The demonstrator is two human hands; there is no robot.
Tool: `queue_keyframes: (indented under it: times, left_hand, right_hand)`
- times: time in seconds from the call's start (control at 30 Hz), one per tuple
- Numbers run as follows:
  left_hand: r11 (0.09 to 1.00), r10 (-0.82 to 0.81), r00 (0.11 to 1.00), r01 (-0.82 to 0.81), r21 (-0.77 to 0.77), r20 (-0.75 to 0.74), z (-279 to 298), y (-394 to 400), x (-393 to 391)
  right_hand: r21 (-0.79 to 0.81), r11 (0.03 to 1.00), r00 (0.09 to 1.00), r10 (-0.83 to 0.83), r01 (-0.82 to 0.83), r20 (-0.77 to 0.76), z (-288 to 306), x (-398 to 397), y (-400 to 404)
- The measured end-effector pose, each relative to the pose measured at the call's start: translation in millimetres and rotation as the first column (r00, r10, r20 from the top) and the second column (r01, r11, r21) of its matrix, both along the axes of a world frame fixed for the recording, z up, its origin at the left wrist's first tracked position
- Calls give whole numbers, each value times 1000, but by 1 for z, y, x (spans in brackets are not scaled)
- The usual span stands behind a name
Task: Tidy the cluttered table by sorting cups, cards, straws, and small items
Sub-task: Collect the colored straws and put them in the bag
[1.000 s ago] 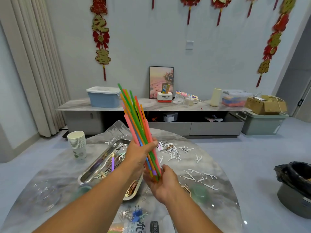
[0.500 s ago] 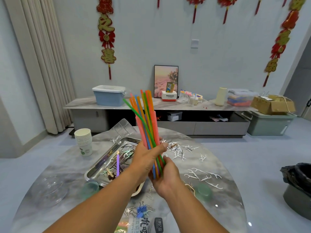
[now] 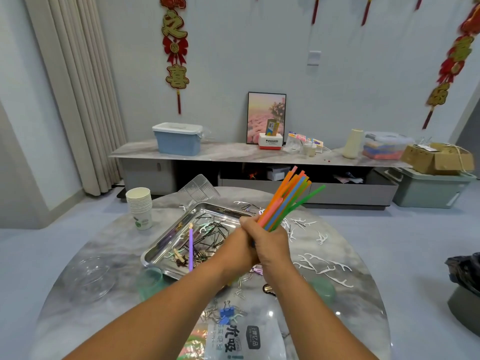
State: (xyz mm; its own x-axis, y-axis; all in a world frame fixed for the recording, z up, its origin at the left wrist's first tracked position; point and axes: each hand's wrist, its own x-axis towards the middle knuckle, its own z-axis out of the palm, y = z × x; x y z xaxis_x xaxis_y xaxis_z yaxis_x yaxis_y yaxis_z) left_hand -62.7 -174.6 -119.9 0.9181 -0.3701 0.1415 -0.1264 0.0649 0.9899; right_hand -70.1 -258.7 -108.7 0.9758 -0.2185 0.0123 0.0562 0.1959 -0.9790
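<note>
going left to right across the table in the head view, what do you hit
clear plastic lid → stack of paper cups → metal tray → purple straw → hands holding the bundle of straws → white floss picks

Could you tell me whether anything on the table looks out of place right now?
Yes: one purple straw lies in the metal tray among dark pins, apart from the straw bundle both hands grip.

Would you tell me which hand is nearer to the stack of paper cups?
Left. The left hand grips the straws on the side toward the paper cups; the right hand is farther away.
</note>
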Motion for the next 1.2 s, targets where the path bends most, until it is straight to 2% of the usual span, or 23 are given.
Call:
queue_keyframes:
  times: [0.07,0.1,0.13,0.17,0.2,0.27,0.33,0.4,0.47,0.57,0.63,0.67,0.7,0.73,0.8,0.87,0.93,1.03,1.1,1.2]
  left_hand:
    - [962,-22,996,-4,274,92,6,8,-5]
    - [926,-41,996,11,379,73,8,16,-6]
    - [909,-57,998,46,414,13,8,24,-7]
    - [925,-53,996,77,371,-75,6,32,-10]
    - [962,-17,985,63,265,-171,2,39,-13]
    - [991,104,911,-127,-33,-398,-14,49,-9]
    - [906,84,815,-302,-296,-574,-28,45,-5]
    - [824,-60,756,-331,-459,-652,-32,31,-4]
    - [804,-126,749,-307,-510,-651,-23,18,-9]
    - [791,-33,740,-391,-470,-671,-17,10,-6]
    - [780,176,702,-526,-337,-690,-22,14,4]
    - [792,349,683,-581,-187,-642,-26,20,9]
    - [788,534,667,-615,21,-519,-32,30,16]
    - [746,665,670,-623,236,-330,-39,42,21]
    - [566,710,704,-583,584,16,-54,69,32]
    - [363,633,753,-493,791,179,-64,92,41]
    - [217,549,804,-402,890,229,-72,103,48]
    - [122,477,846,-335,934,241,-80,105,52]
    - [99,460,854,-322,942,244,-85,100,54]
    - [144,491,838,-349,926,239,-92,88,56]
  right_hand:
    - [20,999,998,-42,42,-37,1,3,-2]
    - [36,997,997,-62,64,-36,3,4,-4]
    - [69,994,997,-77,79,-28,8,5,-8]
    - [128,988,996,-85,87,-15,12,7,-12]
    - [208,973,995,-97,96,-5,18,7,-16]
    - [365,927,996,-87,80,2,25,11,-22]
    - [438,898,999,-45,45,-11,25,11,-18]
    - [367,930,998,14,7,-55,16,8,-8]
    - [272,962,995,46,-21,-87,6,5,1]
    - [262,965,996,39,-17,-80,-2,10,3]
    - [271,962,996,20,3,-82,-6,17,0]
    - [265,964,996,11,13,-92,-10,20,-1]
    - [253,967,995,9,18,-104,-15,22,-2]
    - [237,971,993,10,17,-115,-17,22,-2]
    - [213,977,991,29,0,-134,-23,27,-1]
    - [204,979,987,40,-8,-153,-28,34,1]
    - [195,981,984,42,-8,-174,-35,42,4]
    - [157,987,982,50,-21,-183,-44,47,8]
    - [129,991,982,52,-28,-182,-48,48,8]
    - [131,991,981,52,-27,-189,-49,49,5]
